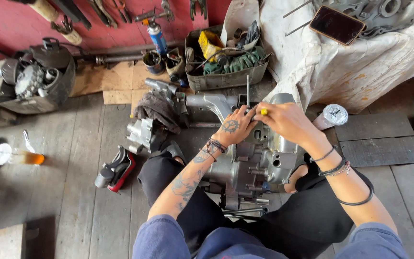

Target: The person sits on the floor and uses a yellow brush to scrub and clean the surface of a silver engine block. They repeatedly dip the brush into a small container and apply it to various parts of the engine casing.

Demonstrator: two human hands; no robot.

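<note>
A: How is the grip on each side to be described?

B: The right hand is closed around a small tool with a yellow tip, pinched at the fingertips. The left hand is pressed flat on top of the engine casing; whether anything is clasped beneath its fingers cannot be told.

A: Where is the casing placed?

B: At the centre of the frame, on the wooden floor, wedged between the person's knees. An upright metal rod is seen just above the left hand.

A: What could go wrong from here?

B: A slip of the yellow-tipped tool is judged the main risk, since both hands are crowded close together on the same edge; the left knuckles could be struck. The casing is braced only by the legs, so it could be rocked by a hard push. Loose parts could also be lost among the clutter.

A: What can be counted?

B: Two hands and one casing. One blue spray can stands at the upper middle, beside one tray of rags and parts. One phone lies on the white cloth at upper right. One dark rag is draped left of the casing, one red-and-black tool lies at lower left, and one bottle of orange liquid at far left.
</note>
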